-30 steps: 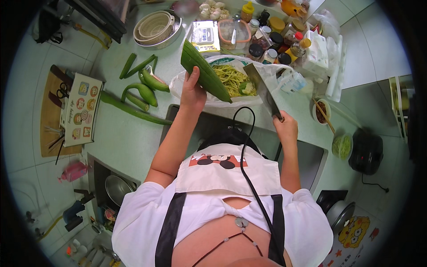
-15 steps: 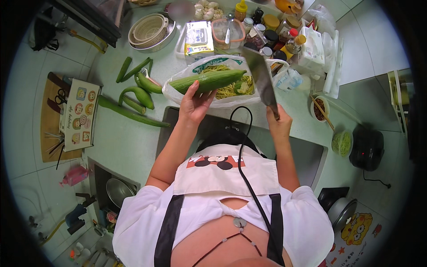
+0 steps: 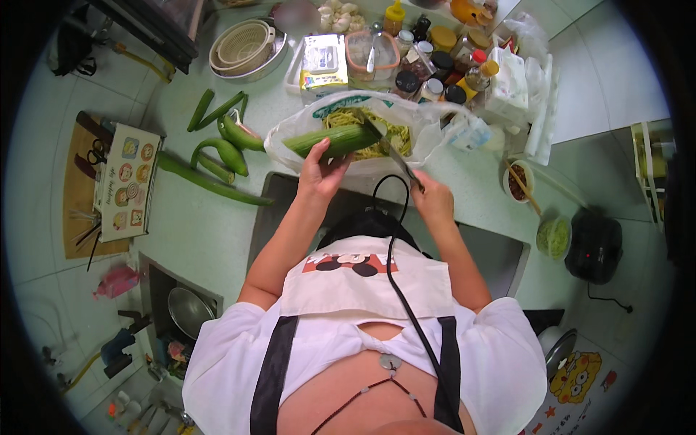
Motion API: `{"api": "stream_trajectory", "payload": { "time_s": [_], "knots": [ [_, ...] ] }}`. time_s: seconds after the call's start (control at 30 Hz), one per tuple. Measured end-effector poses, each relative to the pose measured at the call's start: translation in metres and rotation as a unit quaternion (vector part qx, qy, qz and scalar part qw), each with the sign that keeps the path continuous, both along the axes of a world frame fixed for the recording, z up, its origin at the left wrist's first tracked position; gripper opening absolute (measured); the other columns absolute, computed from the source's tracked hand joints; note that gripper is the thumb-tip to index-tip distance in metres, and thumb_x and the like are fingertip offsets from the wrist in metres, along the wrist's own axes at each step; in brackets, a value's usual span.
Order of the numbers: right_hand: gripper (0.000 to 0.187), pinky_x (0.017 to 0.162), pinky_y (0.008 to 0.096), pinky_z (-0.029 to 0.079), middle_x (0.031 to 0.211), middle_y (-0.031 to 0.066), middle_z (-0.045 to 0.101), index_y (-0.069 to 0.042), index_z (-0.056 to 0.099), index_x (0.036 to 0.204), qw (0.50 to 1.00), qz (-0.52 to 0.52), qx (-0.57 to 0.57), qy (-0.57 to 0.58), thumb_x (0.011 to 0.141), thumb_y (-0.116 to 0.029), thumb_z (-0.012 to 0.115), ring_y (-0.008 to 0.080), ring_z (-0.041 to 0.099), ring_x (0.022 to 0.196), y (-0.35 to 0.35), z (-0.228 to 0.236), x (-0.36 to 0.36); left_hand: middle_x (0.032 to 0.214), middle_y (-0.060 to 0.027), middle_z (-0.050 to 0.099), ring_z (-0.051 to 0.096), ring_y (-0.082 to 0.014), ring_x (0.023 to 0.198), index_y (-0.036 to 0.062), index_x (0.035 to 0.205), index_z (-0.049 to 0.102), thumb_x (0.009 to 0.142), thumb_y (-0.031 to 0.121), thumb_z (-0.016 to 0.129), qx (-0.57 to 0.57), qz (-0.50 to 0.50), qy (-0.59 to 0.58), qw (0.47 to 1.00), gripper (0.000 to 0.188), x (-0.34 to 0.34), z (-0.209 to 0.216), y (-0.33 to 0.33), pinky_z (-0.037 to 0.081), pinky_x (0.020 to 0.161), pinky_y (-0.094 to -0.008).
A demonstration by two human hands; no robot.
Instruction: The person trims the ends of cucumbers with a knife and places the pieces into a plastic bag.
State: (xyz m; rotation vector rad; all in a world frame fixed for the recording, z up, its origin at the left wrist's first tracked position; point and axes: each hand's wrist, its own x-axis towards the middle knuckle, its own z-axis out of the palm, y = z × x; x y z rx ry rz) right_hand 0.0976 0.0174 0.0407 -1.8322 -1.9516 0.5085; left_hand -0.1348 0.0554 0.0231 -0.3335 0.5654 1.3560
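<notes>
My left hand [image 3: 321, 172] is closed round the underside of a thick green gourd [image 3: 344, 138], thumb on its near side. My right hand [image 3: 433, 201] grips the handle of a cleaver [image 3: 397, 161]. The cleaver is seen nearly edge-on, its blade at the gourd's right end; whether it has cut in, I cannot tell. Both are over an open white plastic bag [image 3: 284, 127] holding yellow-green strands [image 3: 395, 138]. Left of the bag lie several curved green gourds [image 3: 230, 156] and a long thin one [image 3: 210, 186].
The sink [image 3: 275, 194] lies between me and the bag. Jars and bottles [image 3: 442, 65] crowd the back right. A strainer [image 3: 243, 45] stands back left, and a knife holder [image 3: 130, 185] at far left. A bowl with chopsticks [image 3: 516, 181] is on the right. A black cable [image 3: 393, 268] hangs before me.
My right hand has come left and down, bringing the cleaver from upright beside the gourd to its right end. My left hand still holds the gourd, slightly shifted.
</notes>
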Motion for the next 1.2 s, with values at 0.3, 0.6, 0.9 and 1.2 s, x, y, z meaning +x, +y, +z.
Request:
{"api": "stream_trajectory", "payload": {
  "time_s": [0.3,0.6,0.9,1.2],
  "knots": [
    [0.023,0.052,0.0328,0.041,0.056,0.0116,0.052,-0.009,0.063,0.1,0.982,-0.074,-0.034,0.168,0.079,-0.018,0.059,0.0197,0.05,0.051,0.003,0.005,0.007,0.118,-0.011,0.052,0.048,-0.0289,0.112,0.0059,0.113,0.05,0.073,0.018,0.067,0.123,-0.068,-0.103,0.985,0.045,-0.003,0.009,0.0,0.04,0.097,-0.0463],
    [0.02,0.047,0.0248,0.034,0.052,0.002,0.042,-0.004,0.063,0.097,0.974,-0.088,-0.038,0.205,0.079,-0.015,0.06,0.0069,0.037,0.05,-0.002,0.024,0.007,0.121,-0.0087,0.051,0.049,-0.0266,0.113,0.01,0.12,0.048,0.072,0.029,0.064,0.205,-0.1,-0.122,0.966,0.054,-0.013,0.027,-0.006,0.042,0.094,-0.0442],
    [0.024,0.048,0.024,0.035,0.053,0.0016,0.044,-0.004,0.064,0.1,0.976,-0.089,-0.048,0.192,0.078,-0.015,0.061,0.0067,0.04,0.05,-0.01,0.024,-0.004,0.12,-0.0101,0.052,0.051,-0.026,0.111,0.0042,0.123,0.045,0.071,0.032,0.064,0.25,-0.108,-0.11,0.956,0.061,-0.028,0.03,-0.02,0.042,0.094,-0.0432],
    [0.026,0.05,0.0243,0.037,0.053,0.003,0.044,-0.006,0.063,0.103,0.979,-0.114,-0.024,0.166,0.078,-0.016,0.062,0.0075,0.04,0.05,-0.01,0.023,0.0,0.11,-0.0094,0.058,0.056,-0.0236,0.103,0.0052,0.113,0.051,0.079,0.018,0.06,0.219,-0.137,0.083,0.963,0.038,-0.027,0.038,-0.024,0.047,0.089,-0.0396]
  ]
}}
